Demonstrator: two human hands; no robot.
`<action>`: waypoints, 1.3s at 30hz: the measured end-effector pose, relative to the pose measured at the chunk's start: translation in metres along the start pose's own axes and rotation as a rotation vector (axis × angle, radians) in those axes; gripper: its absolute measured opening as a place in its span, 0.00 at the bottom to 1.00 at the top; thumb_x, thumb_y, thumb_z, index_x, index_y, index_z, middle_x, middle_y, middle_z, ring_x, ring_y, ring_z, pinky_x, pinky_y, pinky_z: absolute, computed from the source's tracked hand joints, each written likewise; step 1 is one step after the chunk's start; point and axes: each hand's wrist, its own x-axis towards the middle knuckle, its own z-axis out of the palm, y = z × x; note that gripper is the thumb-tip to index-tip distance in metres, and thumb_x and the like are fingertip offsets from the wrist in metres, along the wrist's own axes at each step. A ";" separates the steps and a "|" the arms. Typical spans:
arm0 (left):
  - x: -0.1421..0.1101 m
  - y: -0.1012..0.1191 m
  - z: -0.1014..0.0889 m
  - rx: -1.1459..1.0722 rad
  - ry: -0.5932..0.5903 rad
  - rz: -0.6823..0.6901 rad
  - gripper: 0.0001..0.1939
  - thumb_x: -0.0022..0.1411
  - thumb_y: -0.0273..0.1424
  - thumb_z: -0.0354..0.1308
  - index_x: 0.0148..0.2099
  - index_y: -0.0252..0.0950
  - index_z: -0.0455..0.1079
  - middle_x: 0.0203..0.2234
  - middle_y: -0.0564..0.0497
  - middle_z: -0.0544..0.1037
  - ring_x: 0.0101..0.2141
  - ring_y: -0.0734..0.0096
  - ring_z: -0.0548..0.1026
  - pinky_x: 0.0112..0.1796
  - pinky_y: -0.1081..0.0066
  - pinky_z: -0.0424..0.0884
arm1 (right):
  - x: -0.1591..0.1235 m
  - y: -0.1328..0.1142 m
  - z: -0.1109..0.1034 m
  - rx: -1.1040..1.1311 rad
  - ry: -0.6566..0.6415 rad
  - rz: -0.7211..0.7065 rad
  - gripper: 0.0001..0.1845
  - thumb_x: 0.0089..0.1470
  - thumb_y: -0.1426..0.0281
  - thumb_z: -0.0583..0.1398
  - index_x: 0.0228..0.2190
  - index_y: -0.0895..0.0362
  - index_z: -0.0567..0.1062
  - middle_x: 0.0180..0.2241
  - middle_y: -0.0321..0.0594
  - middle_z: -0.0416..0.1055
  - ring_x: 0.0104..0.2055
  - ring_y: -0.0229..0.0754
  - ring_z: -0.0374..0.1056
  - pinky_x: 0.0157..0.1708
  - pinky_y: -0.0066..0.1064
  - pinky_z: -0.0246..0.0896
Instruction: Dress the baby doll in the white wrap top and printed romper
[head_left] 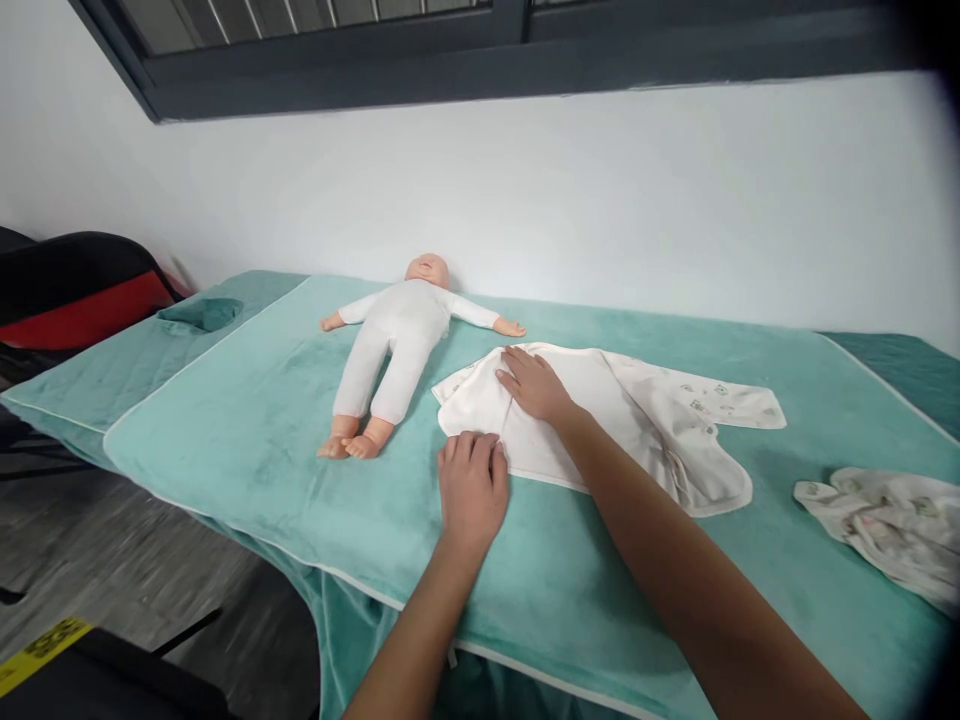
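Observation:
A white baby shirt [570,385] with a small print on its sleeve lies spread out, inner side up, on the green cover. Flat on its upper left part rests my right hand [534,384], fingers stretched out. My left hand [472,485] touches the shirt's lower left edge, its fingers extended and slightly bent over the cloth. To the left of both hands a baby doll [409,320] in a white body suit lies on its back, arms spread, bare feet toward me. The part of the shirt under my right forearm is hidden.
A crumpled printed baby garment [892,525] lies at the right. The green cover [247,430] drapes over the table's front edge. Behind stands a white wall [637,200] below a dark window frame [337,75]. Black and red chairs [82,290] are at the left.

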 end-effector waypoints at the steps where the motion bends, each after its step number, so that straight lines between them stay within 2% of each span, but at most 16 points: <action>1: 0.000 0.000 0.000 -0.009 0.004 0.000 0.10 0.71 0.31 0.50 0.46 0.39 0.73 0.39 0.47 0.76 0.42 0.60 0.71 0.44 0.61 0.64 | -0.001 0.000 -0.001 -0.017 0.017 0.013 0.32 0.69 0.57 0.40 0.65 0.59 0.61 0.70 0.47 0.52 0.72 0.48 0.46 0.68 0.48 0.41; 4: 0.000 -0.001 0.000 -0.029 0.013 0.001 0.10 0.71 0.30 0.50 0.46 0.39 0.73 0.39 0.47 0.76 0.43 0.61 0.71 0.45 0.61 0.64 | -0.003 0.002 -0.002 -0.064 0.071 0.140 0.33 0.69 0.56 0.39 0.66 0.61 0.59 0.71 0.49 0.50 0.73 0.49 0.44 0.68 0.49 0.40; 7: 0.001 -0.002 0.000 -0.022 0.019 0.008 0.10 0.71 0.30 0.50 0.45 0.38 0.73 0.39 0.47 0.77 0.42 0.61 0.71 0.45 0.61 0.65 | -0.004 0.004 -0.004 -0.076 0.024 0.271 0.36 0.68 0.55 0.39 0.67 0.64 0.56 0.71 0.52 0.47 0.73 0.51 0.42 0.69 0.51 0.39; 11: 0.001 -0.005 -0.001 -0.021 0.018 0.024 0.10 0.71 0.30 0.50 0.44 0.38 0.73 0.39 0.47 0.77 0.42 0.61 0.72 0.44 0.62 0.65 | -0.007 0.008 -0.007 -0.078 0.031 0.290 0.37 0.68 0.55 0.40 0.69 0.63 0.53 0.72 0.52 0.43 0.74 0.50 0.42 0.69 0.51 0.40; 15: 0.000 -0.006 -0.002 -0.042 0.008 0.032 0.11 0.72 0.30 0.49 0.44 0.37 0.73 0.39 0.47 0.77 0.42 0.61 0.72 0.45 0.61 0.66 | -0.020 0.031 -0.011 0.007 0.065 0.305 0.35 0.67 0.56 0.45 0.66 0.64 0.58 0.70 0.56 0.48 0.73 0.56 0.43 0.68 0.55 0.39; 19: 0.001 -0.007 -0.002 -0.058 0.005 0.020 0.11 0.72 0.30 0.48 0.45 0.37 0.73 0.39 0.47 0.77 0.42 0.60 0.72 0.45 0.60 0.66 | -0.039 0.065 -0.020 0.306 0.152 0.314 0.30 0.62 0.59 0.55 0.60 0.63 0.68 0.69 0.54 0.53 0.73 0.55 0.44 0.70 0.53 0.31; 23: 0.001 -0.006 -0.001 -0.069 0.002 0.006 0.11 0.72 0.30 0.48 0.44 0.38 0.73 0.39 0.47 0.77 0.42 0.60 0.72 0.45 0.60 0.66 | -0.051 0.085 -0.030 0.491 0.237 0.381 0.23 0.56 0.59 0.61 0.50 0.58 0.76 0.65 0.51 0.62 0.71 0.53 0.49 0.71 0.51 0.31; 26: 0.001 -0.007 -0.001 -0.081 0.003 0.007 0.11 0.72 0.30 0.48 0.44 0.38 0.73 0.39 0.47 0.77 0.42 0.60 0.72 0.45 0.60 0.66 | -0.058 0.095 -0.038 0.703 0.373 0.473 0.21 0.55 0.56 0.61 0.46 0.54 0.77 0.59 0.48 0.71 0.66 0.53 0.60 0.69 0.54 0.42; 28: 0.001 -0.007 -0.001 -0.085 0.005 0.010 0.11 0.72 0.30 0.48 0.44 0.38 0.73 0.39 0.47 0.77 0.42 0.60 0.72 0.45 0.60 0.66 | -0.063 0.103 -0.045 0.869 0.484 0.517 0.22 0.59 0.54 0.56 0.47 0.53 0.75 0.57 0.47 0.72 0.61 0.49 0.66 0.65 0.51 0.55; 30: 0.002 -0.007 -0.001 -0.087 0.009 0.013 0.11 0.72 0.30 0.49 0.43 0.38 0.73 0.39 0.47 0.77 0.42 0.60 0.72 0.45 0.60 0.66 | -0.069 0.111 -0.053 1.011 0.566 0.538 0.21 0.64 0.57 0.48 0.47 0.54 0.73 0.57 0.47 0.71 0.59 0.43 0.69 0.61 0.45 0.64; 32: 0.002 -0.007 0.000 -0.088 0.015 0.015 0.11 0.72 0.30 0.49 0.43 0.38 0.72 0.38 0.47 0.77 0.41 0.60 0.72 0.46 0.60 0.66 | -0.074 0.117 -0.059 1.264 0.629 0.572 0.19 0.66 0.63 0.44 0.43 0.54 0.72 0.57 0.48 0.71 0.58 0.38 0.70 0.58 0.40 0.67; 36: 0.003 -0.007 0.000 -0.089 0.012 0.020 0.11 0.72 0.30 0.48 0.43 0.38 0.72 0.38 0.47 0.77 0.42 0.60 0.72 0.46 0.60 0.66 | -0.078 0.117 -0.067 1.883 0.712 0.633 0.13 0.66 0.67 0.49 0.39 0.55 0.72 0.59 0.46 0.69 0.58 0.35 0.70 0.56 0.34 0.70; 39: 0.003 -0.007 0.000 -0.093 0.011 0.024 0.11 0.72 0.30 0.48 0.43 0.38 0.72 0.38 0.47 0.77 0.41 0.60 0.72 0.46 0.60 0.66 | -0.082 0.116 -0.070 2.002 0.702 0.607 0.13 0.67 0.66 0.49 0.41 0.54 0.72 0.59 0.45 0.69 0.58 0.36 0.69 0.54 0.36 0.71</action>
